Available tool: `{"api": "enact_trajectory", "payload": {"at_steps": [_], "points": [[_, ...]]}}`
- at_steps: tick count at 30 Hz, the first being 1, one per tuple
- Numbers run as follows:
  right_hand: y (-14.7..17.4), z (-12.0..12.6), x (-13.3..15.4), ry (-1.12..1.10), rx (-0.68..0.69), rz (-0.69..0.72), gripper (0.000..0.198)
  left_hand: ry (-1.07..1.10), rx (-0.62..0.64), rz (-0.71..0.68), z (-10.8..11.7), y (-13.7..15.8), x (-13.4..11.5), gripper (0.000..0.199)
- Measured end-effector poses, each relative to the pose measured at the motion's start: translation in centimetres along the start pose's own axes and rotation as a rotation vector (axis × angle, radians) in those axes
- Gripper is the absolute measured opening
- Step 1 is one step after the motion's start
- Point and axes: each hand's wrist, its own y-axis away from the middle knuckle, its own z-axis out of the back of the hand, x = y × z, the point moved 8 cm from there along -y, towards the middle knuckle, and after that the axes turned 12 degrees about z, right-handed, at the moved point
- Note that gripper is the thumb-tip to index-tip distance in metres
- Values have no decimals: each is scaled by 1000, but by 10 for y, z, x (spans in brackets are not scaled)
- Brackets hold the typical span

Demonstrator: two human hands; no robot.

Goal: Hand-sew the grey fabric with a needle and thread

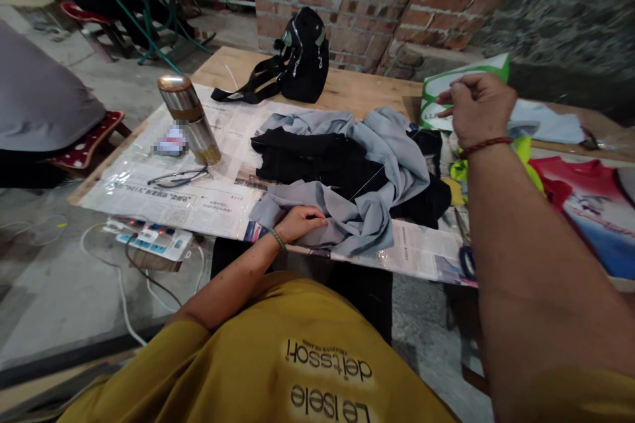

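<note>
A grey and black garment (397,155) lies bunched on the newspaper-covered table. My left hand (300,223) is closed on its near grey edge, thumb and fingers pinched together. Raised well above the table at the right, my right hand (481,109) has its thumb and fingertips pressed together. Whatever those fingertips hold is too small to make out. A thin pale thread (368,183) stretches taut across the black part of the cloth, slanting up to the right. Partly behind my right forearm lie scissors (465,261) with dark blue handles.
A steel flask (196,122) and eyeglasses (177,177) are on the left. Behind the cloth sits a black bag (306,56). Coloured clothes (590,205) and a green-white package (469,82) lie right. A power strip (149,238) with cables hangs below the edge. A seated person (42,92) is at left.
</note>
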Motion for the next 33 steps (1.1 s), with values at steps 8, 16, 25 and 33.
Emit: {"api": "enact_trajectory", "payload": {"at_steps": [8, 16, 25, 33], "points": [[2, 0, 2, -40, -11, -40, 1, 15, 13, -7, 0, 0, 0, 22], [65, -39, 36, -290, 114, -184, 9, 49, -39, 12, 3, 2, -2, 20], [250, -82, 93, -186, 668, -113, 19, 96, -21, 13, 3, 1, -2, 14], [297, -83, 96, -111, 739, -76, 20, 104, -28, -29, 4, 2, -4, 24]]}}
